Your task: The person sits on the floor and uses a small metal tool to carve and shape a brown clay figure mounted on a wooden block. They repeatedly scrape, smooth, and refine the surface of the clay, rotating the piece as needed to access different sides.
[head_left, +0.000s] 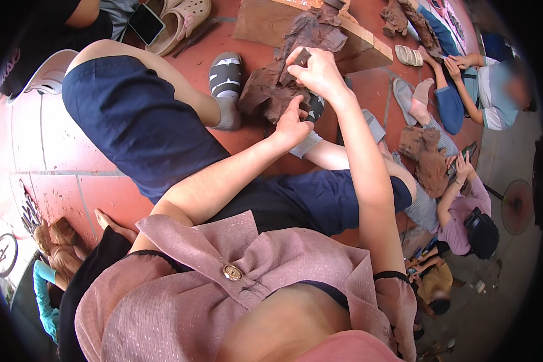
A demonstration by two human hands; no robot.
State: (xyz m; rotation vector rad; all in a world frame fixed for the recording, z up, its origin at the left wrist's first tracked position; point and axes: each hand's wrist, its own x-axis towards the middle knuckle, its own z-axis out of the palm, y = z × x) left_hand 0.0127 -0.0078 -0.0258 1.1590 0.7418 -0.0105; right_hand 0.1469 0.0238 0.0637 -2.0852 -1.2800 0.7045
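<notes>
A reddish-brown carved piece [265, 90], rough and many-faced like carved wood, stands between my feet and leans up against a pale wooden block. My right hand [321, 73] is over its middle, thumb and fingers pinched on a small dark brown piece [303, 58] whose kind I cannot make out. Lower down, my left hand [292, 125] is at the near side of the carving, index finger stretched toward its surface and nothing visible in the hand. Whether the fingertip touches the carving is hard to tell.
The wooden block [260, 23] stands behind the carving on red floor tiles. A phone [145, 24] and beige clogs [184, 18] lie at the far left. On the right, other people sit beside brown carvings [431, 166]; a fan [517, 207] stands beyond them.
</notes>
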